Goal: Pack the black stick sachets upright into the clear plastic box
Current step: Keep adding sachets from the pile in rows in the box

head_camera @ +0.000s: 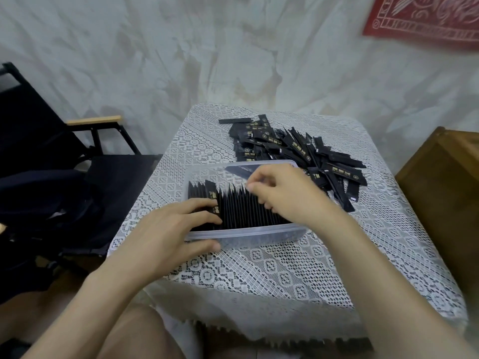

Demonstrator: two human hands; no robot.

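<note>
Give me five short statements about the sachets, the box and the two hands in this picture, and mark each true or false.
1. A row of black sachets stands on edge inside the clear plastic box. True.
2. The loose pile of sachets lies on the near side of the box, between it and the person. False: it lies beyond the box, toward the far right of the table.
3. The left hand rests at the box's near left corner, fingers on the packed row. True.
4. The right hand is reaching into the loose pile. False: it is over the box, fingers at the tops of the standing sachets.
5. The table is covered with a white lace cloth. True.
</note>
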